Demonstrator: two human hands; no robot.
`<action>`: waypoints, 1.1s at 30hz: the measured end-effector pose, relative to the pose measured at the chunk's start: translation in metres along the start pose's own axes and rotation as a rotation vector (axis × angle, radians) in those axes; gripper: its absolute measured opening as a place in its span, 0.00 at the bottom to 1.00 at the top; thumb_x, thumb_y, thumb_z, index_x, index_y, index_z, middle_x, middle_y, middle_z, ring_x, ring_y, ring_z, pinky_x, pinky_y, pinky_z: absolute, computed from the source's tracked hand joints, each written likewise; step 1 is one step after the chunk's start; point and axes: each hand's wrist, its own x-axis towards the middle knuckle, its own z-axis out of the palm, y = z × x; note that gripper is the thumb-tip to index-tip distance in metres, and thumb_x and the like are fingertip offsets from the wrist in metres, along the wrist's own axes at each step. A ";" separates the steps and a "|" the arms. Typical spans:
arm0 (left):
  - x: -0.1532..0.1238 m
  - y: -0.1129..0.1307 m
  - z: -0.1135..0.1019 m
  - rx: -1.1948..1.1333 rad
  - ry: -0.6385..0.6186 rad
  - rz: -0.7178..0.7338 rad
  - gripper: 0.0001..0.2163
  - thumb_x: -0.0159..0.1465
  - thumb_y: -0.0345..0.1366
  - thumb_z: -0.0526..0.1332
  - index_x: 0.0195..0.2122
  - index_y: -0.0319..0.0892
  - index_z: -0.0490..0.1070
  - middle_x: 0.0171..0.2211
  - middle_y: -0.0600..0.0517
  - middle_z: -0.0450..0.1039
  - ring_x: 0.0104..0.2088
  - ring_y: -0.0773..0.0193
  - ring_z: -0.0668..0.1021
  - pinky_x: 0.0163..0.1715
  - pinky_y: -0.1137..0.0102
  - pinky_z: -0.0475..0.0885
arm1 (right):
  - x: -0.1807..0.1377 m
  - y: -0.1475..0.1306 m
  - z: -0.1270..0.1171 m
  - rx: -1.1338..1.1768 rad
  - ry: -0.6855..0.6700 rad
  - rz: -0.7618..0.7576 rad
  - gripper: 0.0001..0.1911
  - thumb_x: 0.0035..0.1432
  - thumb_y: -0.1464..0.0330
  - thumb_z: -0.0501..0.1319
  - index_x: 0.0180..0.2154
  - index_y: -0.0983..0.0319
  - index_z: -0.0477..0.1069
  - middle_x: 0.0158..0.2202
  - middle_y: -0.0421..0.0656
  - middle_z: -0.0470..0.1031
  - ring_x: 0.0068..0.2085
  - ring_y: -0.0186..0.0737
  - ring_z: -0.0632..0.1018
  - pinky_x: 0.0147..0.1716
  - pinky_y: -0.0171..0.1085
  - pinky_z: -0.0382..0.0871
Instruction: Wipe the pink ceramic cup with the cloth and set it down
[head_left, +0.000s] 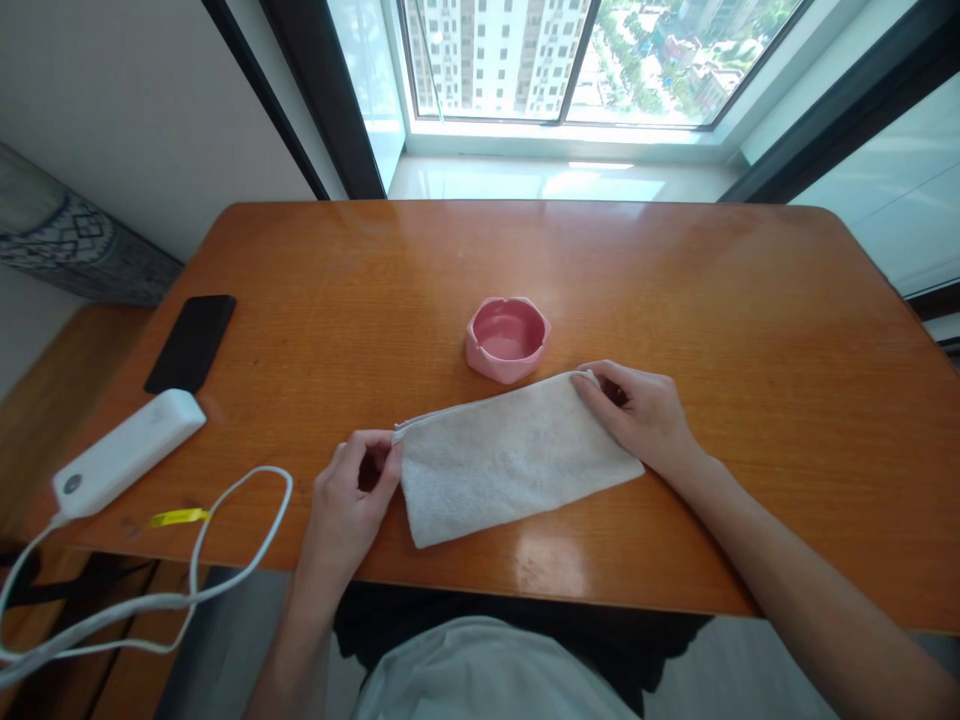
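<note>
A folded whitish cloth (517,455) lies slantwise near the front of the wooden table (360,300), its right end farther from me. My left hand (352,490) pinches the cloth's upper left corner between thumb and fingers. At the upper right corner, my right hand (637,415) grips the cloth's edge the same way. Just beyond the cloth stands a pink ashtray (508,340), with its faceted rim facing up and nothing seen inside it. Neither hand touches the ashtray.
A black phone (191,343) lies at the table's left side. Nearer me is a white power strip (129,455), its white cable (247,570) looping over the front left edge with a yellow tag (178,517). A window (525,60) is behind the table.
</note>
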 end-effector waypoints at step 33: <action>-0.044 0.025 0.030 0.563 -0.225 0.550 0.34 0.82 0.47 0.54 0.83 0.37 0.49 0.82 0.39 0.57 0.81 0.44 0.65 0.80 0.46 0.57 | -0.106 -0.092 0.057 -0.306 -0.202 -0.275 0.43 0.80 0.57 0.58 0.85 0.61 0.44 0.85 0.51 0.51 0.85 0.64 0.55 0.81 0.72 0.54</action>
